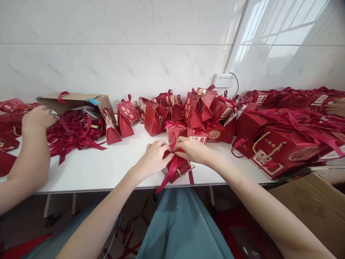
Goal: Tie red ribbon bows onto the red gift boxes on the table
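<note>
Fingers [169, 157] nearly closed: our left hand [153, 157] and right hand [191, 148] pinch ribbon [170, 173] over the small red box [183, 165], near the front edge of the counter [107, 171]. We'd do well to grip firmly, draw both sides evenly, lay the ribbon flat, its tail clear of the rope handle [193, 166]. Other red boxes [152, 120] sit behind.
</note>
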Available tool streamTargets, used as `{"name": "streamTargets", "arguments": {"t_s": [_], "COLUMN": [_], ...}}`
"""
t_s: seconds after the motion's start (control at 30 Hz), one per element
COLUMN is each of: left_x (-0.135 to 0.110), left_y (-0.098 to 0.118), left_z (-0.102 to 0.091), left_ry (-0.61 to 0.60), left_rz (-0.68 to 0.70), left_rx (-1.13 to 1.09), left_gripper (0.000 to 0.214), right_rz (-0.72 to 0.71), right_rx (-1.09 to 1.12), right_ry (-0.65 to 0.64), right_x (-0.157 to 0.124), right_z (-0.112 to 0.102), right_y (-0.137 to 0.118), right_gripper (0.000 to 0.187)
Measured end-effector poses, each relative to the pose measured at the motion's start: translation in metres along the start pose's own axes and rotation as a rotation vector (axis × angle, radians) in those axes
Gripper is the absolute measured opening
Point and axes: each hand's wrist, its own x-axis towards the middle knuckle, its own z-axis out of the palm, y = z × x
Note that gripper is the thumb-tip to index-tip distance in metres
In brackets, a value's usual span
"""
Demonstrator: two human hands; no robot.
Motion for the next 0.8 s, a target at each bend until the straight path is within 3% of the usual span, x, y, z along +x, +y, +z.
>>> {"name": "streamTargets", "arguments": {"t_s": [0.1, 0.27, 0.37, 0.53, 0.7, 0.8], "left_x": [0.004, 0.010, 0.011, 0.010, 0.009, 0.009], "left_y": [0.009, 0.007, 0.002, -0.002, -0.007, -0.011], "left_z": [0.003, 0.001, 0.007, 0.027, 0.034, 0.033], "left_ry": [-0.034, -0.037, 0.042, 0.280, 0.296, 0.266], "left_rz": [-0.031, -0.055, -0.006, 0.005, 0.083, 0.085], "left_rx": [0.020, -0.066, -0.128, -0.285, -0.420, -0.437], "left_gripper": [0.018, 0.012, 0.014, 0.010, 0.008, 0.007], "right_rz": [0.021, -0.033, 0.004, 0.053, -0.010, 0.026], "right_rx": [0.050, 0.282, 0.349, 0.431, 0.444, 0.631], "right_ry": [-0.017, 0.077, 0.144, 0.229, 0.287, 0.247], "right_x": [0.003, 0.002, -0.002, -0.008, -0.009, -0.009], "right_z": [0.002, 0.014, 0.024, 0.033, 0.031, 0.028], "right_y": [0.003, 0.015, 0.022, 0.023, 0.018, 0.020], "right_gripper": [0.012, 0.007, 0.008, 0.010, 0.006, 0.009]}}
